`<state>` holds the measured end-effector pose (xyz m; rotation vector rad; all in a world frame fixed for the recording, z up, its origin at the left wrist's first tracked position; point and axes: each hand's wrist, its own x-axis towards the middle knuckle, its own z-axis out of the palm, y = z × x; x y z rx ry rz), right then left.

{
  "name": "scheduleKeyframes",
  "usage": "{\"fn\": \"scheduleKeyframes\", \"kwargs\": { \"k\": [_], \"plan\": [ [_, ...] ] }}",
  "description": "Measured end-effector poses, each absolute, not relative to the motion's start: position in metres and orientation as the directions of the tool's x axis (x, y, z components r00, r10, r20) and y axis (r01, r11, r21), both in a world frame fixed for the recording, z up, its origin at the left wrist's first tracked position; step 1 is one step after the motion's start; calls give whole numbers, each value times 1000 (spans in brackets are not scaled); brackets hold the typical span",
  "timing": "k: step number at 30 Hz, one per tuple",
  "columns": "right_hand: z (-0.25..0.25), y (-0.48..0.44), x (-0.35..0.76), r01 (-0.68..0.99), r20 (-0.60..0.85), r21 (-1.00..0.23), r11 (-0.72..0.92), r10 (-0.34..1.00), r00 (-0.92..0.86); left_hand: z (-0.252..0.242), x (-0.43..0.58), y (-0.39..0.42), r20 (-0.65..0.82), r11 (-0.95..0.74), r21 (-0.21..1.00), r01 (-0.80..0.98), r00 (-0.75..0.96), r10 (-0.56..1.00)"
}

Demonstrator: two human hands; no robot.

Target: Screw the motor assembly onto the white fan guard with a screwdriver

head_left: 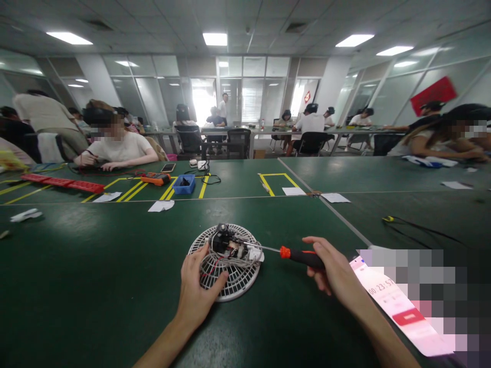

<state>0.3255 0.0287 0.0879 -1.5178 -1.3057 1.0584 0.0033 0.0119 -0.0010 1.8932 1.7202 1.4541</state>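
Note:
A round white fan grille (pixel 245 289) lies flat on the green table in front of me. On it sits a black fan motor (pixel 219 240) with grey and red wires and a white plastic part (pixel 254 252) to its right. My left hand (pixel 197 286) grips the grille's left side, fingertips against the motor and thumb over the ribs. In my right hand (pixel 330 266) is a screwdriver (pixel 301 256) with a black and orange handle, index finger stretched along it. Its shaft points left into the motor assembly; the tip's exact contact is hard to see.
At right lies a phone (pixel 387 301) showing a timer, near a black cable (pixel 418 227). Farther off are a blue bin (pixel 184 185), an orange multimeter (pixel 155 178), a red tray strip (pixel 63 182) and paper sheets (pixel 161 205). Several people sit at tables beyond.

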Motion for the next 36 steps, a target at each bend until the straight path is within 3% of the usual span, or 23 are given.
{"fn": "scheduleKeyframes", "kwargs": {
  "k": [12, 20, 27, 32, 36],
  "plan": [
    [92, 27, 324, -62, 46, -997, 51, 996, 73, -2, 4, 13, 513, -305, 697, 649, -154, 844],
    [83, 30, 329, 11, 136, -991, 136, 987, 82, 0, 5, 13, 515, -304, 698, 648, -161, 842],
    [91, 27, 324, 217, -38, -974, -57, 995, 94, 2, 4, 11, 498, -293, 717, 633, -171, 850],
    [93, 27, 323, 187, 32, -982, 17, 997, 74, 0, 3, 12, 501, -294, 707, 643, -163, 850],
    [88, 27, 323, 56, 95, -994, 90, 991, 96, 0, 3, 12, 510, -304, 698, 648, -152, 846]
  ]
}}
